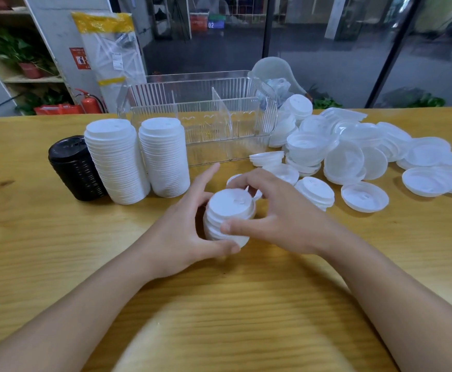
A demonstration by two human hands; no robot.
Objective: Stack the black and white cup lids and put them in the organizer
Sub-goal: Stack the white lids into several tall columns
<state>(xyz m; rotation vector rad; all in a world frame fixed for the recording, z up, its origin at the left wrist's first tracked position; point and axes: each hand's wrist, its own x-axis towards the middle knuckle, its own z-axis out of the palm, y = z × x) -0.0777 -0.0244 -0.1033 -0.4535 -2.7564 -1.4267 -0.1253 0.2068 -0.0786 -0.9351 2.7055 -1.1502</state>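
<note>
A: Setting, please.

B: Wooden surface, glass wall behind, plant shelf and red extinguisher at far left.

A: Item one, the container.

B: Clear ribbed organizer, far centre of the surface, one divider visible, nothing in it that I can see. A clear plastic bag sits just behind its right end.

A: Finished stock?

B: One black lid stack, two tall white lid stacks and, standing side by side just left of the organizer's front, touching or nearly so.

A: Unsorted stock?

B: Loose white lids, spread to the right of the organizer, some nested in small piles, some upside down.

A: Item in hand?

B: Short white stack, a few lids, near centre, its axis tilted with the top facing up and toward the camera. Left hand cradles it, thumb curled beneath the lower rim. Right hand works the top, thumb pressed on the side and fingers curled over the far edge. Each grip is clamped on this stack.

A: Relation that governs the next move?

B: The loose lids lie right of the stack, so the right hand is nearer for fetching. The organizer lies straight ahead, beyond both hands. Judged stage: stacking still underway, filing not begun.
</note>
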